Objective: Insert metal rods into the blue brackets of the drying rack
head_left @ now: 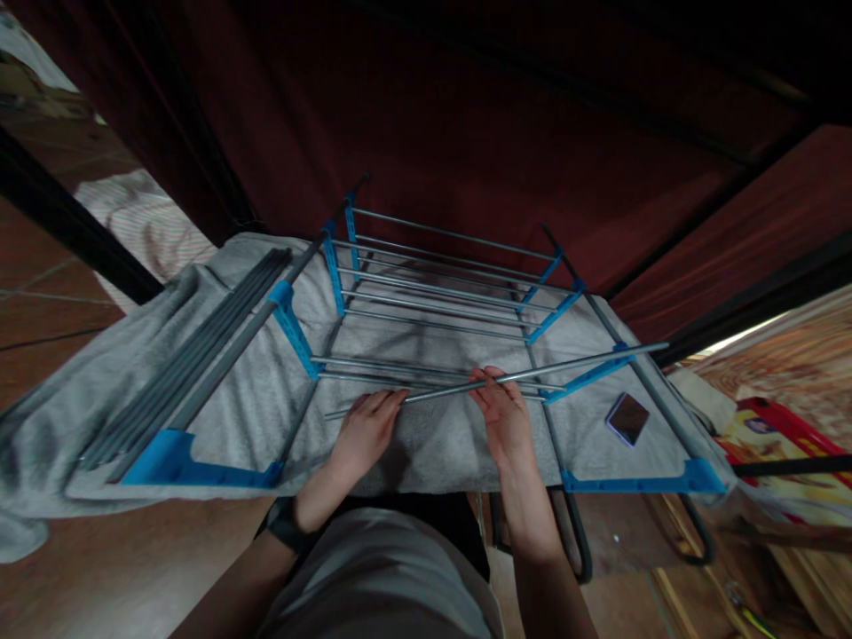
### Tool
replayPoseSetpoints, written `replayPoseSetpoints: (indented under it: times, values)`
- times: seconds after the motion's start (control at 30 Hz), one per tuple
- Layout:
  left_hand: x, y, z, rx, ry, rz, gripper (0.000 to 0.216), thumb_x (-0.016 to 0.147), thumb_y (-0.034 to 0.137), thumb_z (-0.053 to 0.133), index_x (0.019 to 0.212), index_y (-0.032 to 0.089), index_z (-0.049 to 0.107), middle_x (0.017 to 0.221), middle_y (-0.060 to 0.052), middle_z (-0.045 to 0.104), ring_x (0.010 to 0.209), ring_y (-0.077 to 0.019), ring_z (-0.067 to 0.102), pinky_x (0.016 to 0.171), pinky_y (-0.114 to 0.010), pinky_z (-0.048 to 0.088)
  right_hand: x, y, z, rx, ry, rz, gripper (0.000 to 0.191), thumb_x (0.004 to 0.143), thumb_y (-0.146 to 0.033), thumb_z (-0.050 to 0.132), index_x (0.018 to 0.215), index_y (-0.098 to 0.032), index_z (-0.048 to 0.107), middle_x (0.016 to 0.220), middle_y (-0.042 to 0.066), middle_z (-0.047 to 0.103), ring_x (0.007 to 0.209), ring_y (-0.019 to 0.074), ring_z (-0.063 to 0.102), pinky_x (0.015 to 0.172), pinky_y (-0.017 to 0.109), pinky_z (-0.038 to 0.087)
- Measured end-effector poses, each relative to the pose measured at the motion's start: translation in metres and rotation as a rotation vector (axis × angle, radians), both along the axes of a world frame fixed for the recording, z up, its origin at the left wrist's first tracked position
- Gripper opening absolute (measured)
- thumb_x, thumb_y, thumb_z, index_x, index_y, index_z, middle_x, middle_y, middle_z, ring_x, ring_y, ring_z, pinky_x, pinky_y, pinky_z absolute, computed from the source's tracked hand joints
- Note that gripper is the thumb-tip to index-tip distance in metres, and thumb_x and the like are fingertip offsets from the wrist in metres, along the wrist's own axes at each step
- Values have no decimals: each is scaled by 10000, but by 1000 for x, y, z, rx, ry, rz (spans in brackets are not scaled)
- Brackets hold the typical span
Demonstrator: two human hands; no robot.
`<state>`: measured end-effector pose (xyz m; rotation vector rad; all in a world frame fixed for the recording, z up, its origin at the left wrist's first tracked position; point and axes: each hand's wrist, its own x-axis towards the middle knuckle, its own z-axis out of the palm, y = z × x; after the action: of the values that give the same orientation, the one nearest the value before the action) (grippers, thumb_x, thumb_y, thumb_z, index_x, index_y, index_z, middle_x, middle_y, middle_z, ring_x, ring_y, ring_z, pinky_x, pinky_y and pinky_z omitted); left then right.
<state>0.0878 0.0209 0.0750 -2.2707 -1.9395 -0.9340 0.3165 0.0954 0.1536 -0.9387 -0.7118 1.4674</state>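
Observation:
A metal rack frame (439,293) with grey rods and blue plastic brackets lies flat on a grey towel (426,444). Both my hands grip one loose silver rod (572,366) that runs slantwise from lower left to upper right. My left hand (365,432) pinches the rod near its left end. Near the rod's middle my right hand (502,410) is closed around it. The rod's right end rests by a blue bracket (586,377) on the right side rail.
A bundle of dark grey tubes (193,355) lies on the towel at the left. A phone (627,418) lies face up at the right. A blue end bracket (193,466) sits at the near left edge, another (639,484) at the near right. Dark red curtain behind.

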Motion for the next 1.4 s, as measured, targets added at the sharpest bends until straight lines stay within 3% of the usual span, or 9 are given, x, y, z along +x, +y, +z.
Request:
replayPoseSetpoints:
  times: [0.3,0.6,0.73,0.8,0.93,1.27,1.4]
  values:
    - [-46,-6,-5,-24,46,138,507,933,64,447,1339,208,714,1236,-123,786,1187,-303,694,1034,-477,516,26,2,-33,-23,-5,-80,302,765,-326,871,1036,-249,760,995,26,829,898,191,774,989,445,626]
    - [-38,-14,-2,-80,88,68,514,954,67,444,1391,211,672,1143,-92,788,1073,-272,687,979,-431,497,81,13,-87,-126,30,-171,183,765,-261,798,940,-254,746,975,2,804,957,170,776,920,330,652]
    - [-42,-16,-2,-89,61,65,330,1016,187,461,1241,217,701,1090,-92,792,1045,-278,712,955,-431,513,101,14,-101,-146,66,-251,177,726,-193,765,878,-266,711,923,-28,797,889,151,777,866,303,664]
    - [-47,-15,-4,-103,66,77,261,1044,330,487,1154,224,698,1063,-93,797,1035,-290,730,936,-433,524,107,13,-103,-137,72,-306,202,721,-198,786,887,-269,694,910,-35,797,870,148,779,835,298,671]
    - [-58,-10,-10,-137,84,45,368,1057,512,432,1048,244,684,1027,-79,805,983,-289,749,908,-424,538,114,16,-103,-118,62,-385,223,744,-269,823,907,-262,672,907,-20,794,860,140,785,813,276,674]
    - [-74,-11,-17,-136,90,-62,482,1046,572,357,1100,244,706,1077,-107,808,1032,-338,758,886,-485,554,124,29,-84,-33,52,-458,143,835,-382,721,927,-292,658,840,-23,726,869,177,749,935,369,659]
    - [-77,-10,-25,-105,96,-80,492,1042,583,339,1076,266,713,1045,-92,810,1003,-335,761,856,-488,558,132,33,-81,-6,31,-468,112,834,-394,681,888,-300,652,825,-12,703,856,201,721,913,400,649]
